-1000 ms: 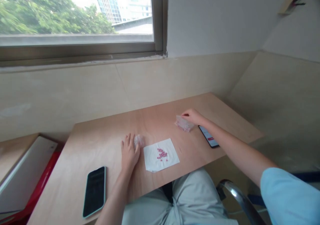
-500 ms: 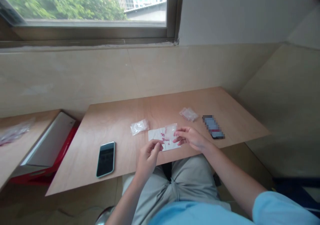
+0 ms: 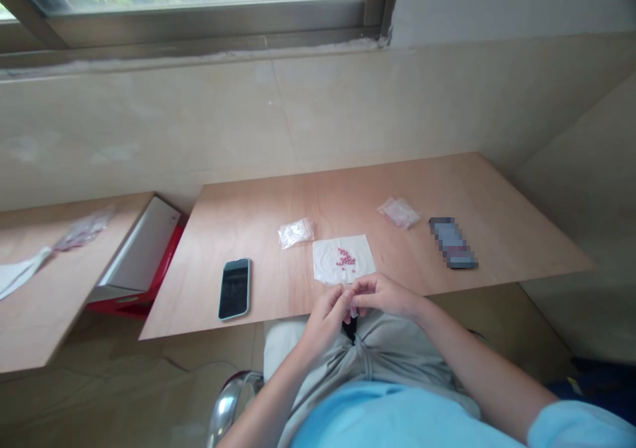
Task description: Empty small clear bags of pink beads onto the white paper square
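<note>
Left hand [image 3: 325,315] and right hand [image 3: 387,295] pinch together one small bag [image 3: 354,312], mostly hidden; beside them, one white paper [image 3: 325,252] carries red beads [image 3: 345,258]; around lie two phones [image 3: 234,289] and two bag piles [image 3: 296,233].

My left hand [image 3: 325,317] now meets my right hand [image 3: 390,297] at the near edge of the white sheet [image 3: 324,257] | small clear bag [image 3: 354,311] drawn off it, mostly hidden between them | red beads [image 3: 346,258] uncovered
</note>
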Demonstrator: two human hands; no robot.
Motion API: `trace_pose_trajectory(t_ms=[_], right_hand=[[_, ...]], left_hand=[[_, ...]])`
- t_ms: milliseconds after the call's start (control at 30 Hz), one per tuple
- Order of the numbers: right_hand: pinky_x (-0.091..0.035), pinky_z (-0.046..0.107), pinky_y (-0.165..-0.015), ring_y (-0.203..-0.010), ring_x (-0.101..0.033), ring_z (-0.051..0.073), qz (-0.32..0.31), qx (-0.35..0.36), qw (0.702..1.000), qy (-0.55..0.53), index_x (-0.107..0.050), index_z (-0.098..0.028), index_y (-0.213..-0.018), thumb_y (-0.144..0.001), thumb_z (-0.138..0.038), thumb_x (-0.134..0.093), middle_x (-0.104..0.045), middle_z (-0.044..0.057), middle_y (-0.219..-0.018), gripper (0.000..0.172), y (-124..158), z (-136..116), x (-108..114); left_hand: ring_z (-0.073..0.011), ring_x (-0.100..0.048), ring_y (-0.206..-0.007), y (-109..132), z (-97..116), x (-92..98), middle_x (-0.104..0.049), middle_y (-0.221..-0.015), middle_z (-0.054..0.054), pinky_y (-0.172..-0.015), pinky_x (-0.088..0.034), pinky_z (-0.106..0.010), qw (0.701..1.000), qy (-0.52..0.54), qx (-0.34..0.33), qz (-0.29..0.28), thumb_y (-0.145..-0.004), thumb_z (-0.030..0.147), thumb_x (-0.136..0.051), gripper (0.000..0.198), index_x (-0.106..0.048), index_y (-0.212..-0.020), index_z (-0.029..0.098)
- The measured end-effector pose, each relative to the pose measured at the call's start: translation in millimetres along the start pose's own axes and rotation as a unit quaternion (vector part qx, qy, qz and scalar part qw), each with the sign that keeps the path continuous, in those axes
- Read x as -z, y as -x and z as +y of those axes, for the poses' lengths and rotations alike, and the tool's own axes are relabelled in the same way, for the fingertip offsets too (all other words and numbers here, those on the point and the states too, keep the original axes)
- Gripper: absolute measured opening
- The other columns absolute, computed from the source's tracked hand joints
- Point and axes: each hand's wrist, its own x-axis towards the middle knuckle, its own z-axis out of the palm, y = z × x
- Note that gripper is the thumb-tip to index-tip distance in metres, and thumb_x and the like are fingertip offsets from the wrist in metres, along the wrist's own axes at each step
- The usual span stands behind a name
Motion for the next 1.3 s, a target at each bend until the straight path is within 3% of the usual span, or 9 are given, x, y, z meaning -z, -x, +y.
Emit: trace_pose_trajectory(t_ms=[167,400,633,767,867,933,1033,1133,1300], right_hand=[[-0.052,0.027,-0.069,-0.077,-0.068,0.016,0.006,0.000,1.000,-0.004,-0.068,-0.015,-0.085,-0.087,-0.044,-0.073,-0.073,0.005,-0.084,0.030,-2,0,4],[-0.047,0.024,-0.061,-0.064,-0.061,0.013,0.112,0.010,0.993,0.046,-0.059,-0.017,-0.078,-0.084,-0.031,-0.070,-0.065,-0.001,-0.070,0.018,-5,15,-6],[-0.039,0.022,-0.058,-0.063,-0.053,0.012,0.253,0.076,0.926,0.269,-0.057,-0.018,-0.075,-0.081,-0.016,-0.059,-0.058,-0.002,-0.069,0.007,-3,16,-20],[-0.040,0.023,-0.059,-0.063,-0.052,0.012,0.307,0.113,0.903,0.278,-0.053,-0.020,-0.076,-0.080,-0.014,-0.058,-0.056,-0.003,-0.072,0.008,-3,15,-18],[-0.043,0.023,-0.060,-0.064,-0.053,0.012,0.289,0.115,0.925,0.217,-0.051,-0.021,-0.083,-0.083,-0.018,-0.060,-0.057,-0.003,-0.077,0.009,-3,17,-15],[-0.044,0.023,-0.060,-0.063,-0.054,0.012,0.258,0.109,0.947,0.157,-0.050,-0.022,-0.086,-0.084,-0.022,-0.062,-0.057,-0.003,-0.078,0.012,-3,18,-14],[-0.045,0.024,-0.057,-0.059,-0.055,0.012,0.201,0.093,0.973,0.060,-0.047,-0.024,-0.088,-0.087,-0.029,-0.065,-0.056,-0.004,-0.073,0.019,-4,17,-14],[-0.045,0.023,-0.056,-0.057,-0.055,0.011,0.182,0.087,0.979,0.026,-0.049,-0.023,-0.088,-0.087,-0.034,-0.068,-0.055,-0.005,-0.069,0.022,-3,13,-14],[-0.048,0.024,-0.056,-0.061,-0.058,0.012,0.176,0.072,0.979,0.072,-0.063,-0.020,-0.093,-0.089,-0.037,-0.066,-0.062,-0.001,-0.079,0.018,-1,6,-10]], left_hand=[[-0.0143,-0.055,-0.067,-1,-1,5.5,-0.057,-0.071,-0.001,-0.065,-0.042,-0.025,0.999,-0.029,-0.011,-0.009,-0.102,0.044,-0.043,0.039,-0.057,-0.078,0.017],[-0.0147,-0.054,-0.071,-3,-6,6.6,-0.059,-0.074,-0.001,-0.066,-0.038,-0.025,0.992,-0.125,-0.026,0.005,-0.100,0.035,-0.044,0.030,-0.055,-0.078,0.017],[-0.0115,-0.043,-0.057,-1,-14,4.8,-0.047,-0.060,0.004,-0.056,-0.025,-0.025,0.953,-0.281,-0.034,0.111,-0.089,0.024,-0.052,0.023,-0.045,-0.067,0.019],[-0.0110,-0.042,-0.053,4,-9,6.1,-0.044,-0.056,0.004,-0.055,-0.026,-0.026,0.935,-0.315,-0.069,0.146,-0.087,0.020,-0.052,0.028,-0.040,-0.062,0.020],[-0.0141,-0.052,-0.062,8,-1,6.6,-0.053,-0.066,0.001,-0.061,-0.038,-0.027,0.926,-0.318,-0.122,0.166,-0.089,0.021,-0.053,0.020,-0.048,-0.069,0.020],[-0.0211,-0.063,-0.090,8,3,6.3,-0.065,-0.095,-0.008,-0.080,-0.048,-0.033,0.918,-0.314,-0.178,0.166,-0.087,0.024,-0.059,0.010,-0.059,-0.094,0.018],[-0.0312,-0.050,-0.131,6,5,6.0,-0.053,-0.139,-0.017,-0.108,-0.041,-0.047,0.916,-0.312,-0.221,0.117,-0.082,0.033,-0.072,0.062,-0.047,-0.138,0.020],[-0.0298,-0.052,-0.130,3,1,7.4,-0.056,-0.139,-0.014,-0.110,-0.041,-0.048,0.939,-0.272,-0.191,0.087,-0.083,0.035,-0.074,0.065,-0.046,-0.141,0.024],[-0.0281,-0.056,-0.125,-1,-4,11.9,-0.059,-0.134,-0.013,-0.109,-0.043,-0.045,0.979,-0.152,-0.123,0.055,-0.081,0.038,-0.078,0.064,-0.051,-0.137,0.022]])
